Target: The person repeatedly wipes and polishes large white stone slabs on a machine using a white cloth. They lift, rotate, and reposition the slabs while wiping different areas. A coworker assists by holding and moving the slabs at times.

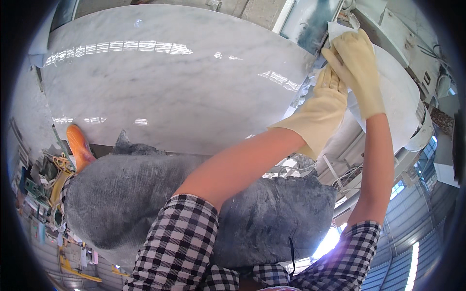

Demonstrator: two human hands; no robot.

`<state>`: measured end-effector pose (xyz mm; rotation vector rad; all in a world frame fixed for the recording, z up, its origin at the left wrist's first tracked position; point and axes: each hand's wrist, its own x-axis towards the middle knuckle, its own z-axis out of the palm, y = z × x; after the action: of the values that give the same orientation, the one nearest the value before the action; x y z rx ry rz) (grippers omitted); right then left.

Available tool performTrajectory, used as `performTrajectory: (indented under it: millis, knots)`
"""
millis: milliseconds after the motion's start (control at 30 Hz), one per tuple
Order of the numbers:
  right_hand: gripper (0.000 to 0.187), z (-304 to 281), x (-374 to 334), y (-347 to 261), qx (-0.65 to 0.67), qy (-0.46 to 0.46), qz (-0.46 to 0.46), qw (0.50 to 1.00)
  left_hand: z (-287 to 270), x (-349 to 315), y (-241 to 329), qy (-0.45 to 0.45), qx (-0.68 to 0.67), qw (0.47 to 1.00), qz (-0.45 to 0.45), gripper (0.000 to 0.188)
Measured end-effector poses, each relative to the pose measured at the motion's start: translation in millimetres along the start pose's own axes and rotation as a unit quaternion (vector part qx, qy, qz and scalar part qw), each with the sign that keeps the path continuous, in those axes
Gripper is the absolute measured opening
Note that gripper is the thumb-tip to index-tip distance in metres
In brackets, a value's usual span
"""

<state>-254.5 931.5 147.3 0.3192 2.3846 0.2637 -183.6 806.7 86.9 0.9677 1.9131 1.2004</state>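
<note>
Beyond the right end of a pale grey-veined marble slab [184,92], my two cream rubber gloves come close together. My right hand [357,58] is closed over a thin white sheet [341,32], whose corner sticks up past the fingers. Just below it lies my left hand [331,94], its fingers stretched out and close to the right thumb. Whether the left fingers touch the sheet is hidden by the right hand. A larger white surface [400,92] spreads right of the gloves; I cannot tell if it belongs to the same sheet.
An orange rubber glove [79,143] shows at the slab's near left corner. A grey, stained apron [145,194] covers my front. Wires and metal bars [335,167] stand below the gloves. Tools and yellow straps [58,179] crowd the left side.
</note>
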Motion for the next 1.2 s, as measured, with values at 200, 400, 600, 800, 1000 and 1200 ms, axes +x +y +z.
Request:
performTrajectory:
  millis: [200, 400, 600, 800, 1000, 1200]
  knots:
    - [0.021, 41, 60, 7, -0.121, 0.216, -0.086, 0.965, -11, 6, 3, -0.07, -0.033, 0.996, -0.033, 0.098]
    - [0.022, 57, 64, 23, -0.102, 0.052, -0.008, 0.993, -29, 0, 1, -0.082, 0.001, 0.996, -0.02, 0.093]
    - [0.015, 62, 51, 2, -0.136, 0.1, 0.024, 0.985, -27, -7, -16, -0.097, -0.073, 0.993, -0.004, 0.073]
    - [0.016, 30, 49, -16, -0.047, 0.191, -0.004, 0.98, -46, 18, -42, 0.013, -0.028, 0.994, 0.103, 0.057]
    - [0.02, 71, -41, -139, 0.576, 0.397, 0.235, 0.675, -77, 17, -125, -0.217, -0.021, 0.967, 0.13, 0.041]
    - [0.052, 119, -141, -341, 0.801, -0.155, 0.338, 0.468, -211, 3, -170, -0.118, 0.274, 0.924, 0.238, 0.058]
